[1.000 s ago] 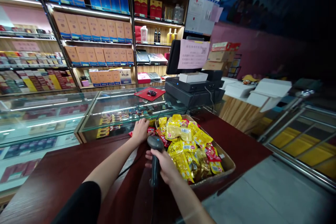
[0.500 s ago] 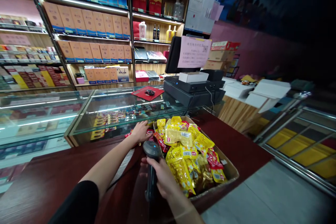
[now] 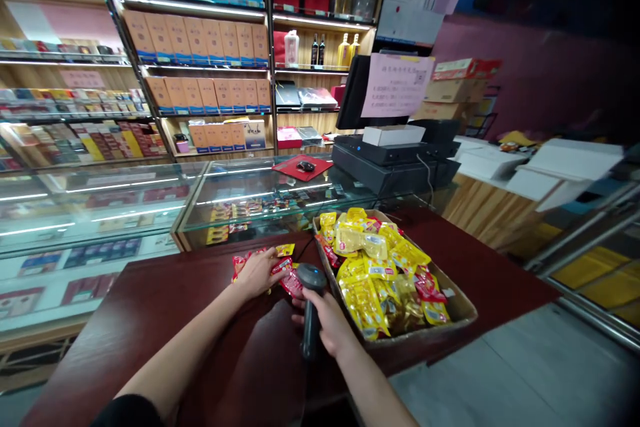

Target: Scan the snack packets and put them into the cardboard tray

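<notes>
My left hand (image 3: 257, 272) lies over several red snack packets (image 3: 289, 280) on the dark red tabletop (image 3: 210, 340), its fingers curved onto them. A yellow packet (image 3: 285, 250) shows just past its fingertips. In my right hand (image 3: 325, 320) is a dark handheld scanner (image 3: 310, 327), held by its handle with the head near the red packets. To the right of the scanner stands an open cardboard box (image 3: 470, 313) filled with yellow and red snack packets (image 3: 365, 287).
Behind the tabletop runs a glass display counter (image 3: 250, 213). On it are a mouse on a red mat (image 3: 287, 169) and a monitor (image 3: 353, 93) above a black cash drawer (image 3: 380, 170). A metal railing (image 3: 600, 240) stands at the right, and shelves of boxed goods line the back.
The view has shifted, so the surroundings appear farther right. My left hand has moved back from the box's far left corner with the red packets beneath it, away from the glass counter.
</notes>
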Demonstrator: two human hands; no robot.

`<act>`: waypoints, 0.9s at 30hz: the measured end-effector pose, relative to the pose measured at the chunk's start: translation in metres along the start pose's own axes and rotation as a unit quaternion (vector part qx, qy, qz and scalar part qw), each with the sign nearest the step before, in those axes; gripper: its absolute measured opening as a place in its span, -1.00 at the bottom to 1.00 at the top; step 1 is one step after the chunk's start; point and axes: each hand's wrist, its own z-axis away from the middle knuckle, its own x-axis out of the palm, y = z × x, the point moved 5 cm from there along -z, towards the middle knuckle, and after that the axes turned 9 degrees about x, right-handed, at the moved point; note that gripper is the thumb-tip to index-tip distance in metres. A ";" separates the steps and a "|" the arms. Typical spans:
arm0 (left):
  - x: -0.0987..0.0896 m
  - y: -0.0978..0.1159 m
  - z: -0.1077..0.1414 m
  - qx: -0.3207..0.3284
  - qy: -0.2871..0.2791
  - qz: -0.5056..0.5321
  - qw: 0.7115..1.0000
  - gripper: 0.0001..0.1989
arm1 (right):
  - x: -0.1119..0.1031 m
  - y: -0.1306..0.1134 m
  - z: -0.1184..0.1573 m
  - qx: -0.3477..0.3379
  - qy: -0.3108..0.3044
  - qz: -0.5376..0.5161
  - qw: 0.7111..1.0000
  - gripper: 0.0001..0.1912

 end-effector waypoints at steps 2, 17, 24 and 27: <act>-0.005 0.007 0.027 -0.020 0.011 -0.008 1.000 -0.50 | -0.002 0.006 0.005 0.010 -0.014 0.000 1.000 -0.59; -0.032 -0.003 -0.045 -0.030 0.046 0.004 0.998 -0.66 | -0.004 0.000 0.021 0.011 -0.010 0.030 0.999 -0.59; 0.028 0.003 -0.153 0.061 -0.068 -0.061 0.994 -0.67 | -0.017 0.007 0.002 0.013 0.016 0.039 0.999 -0.48; 0.041 0.002 -0.165 0.073 -0.076 -0.049 0.993 -0.64 | -0.026 0.012 -0.004 0.014 0.028 0.054 0.998 -0.46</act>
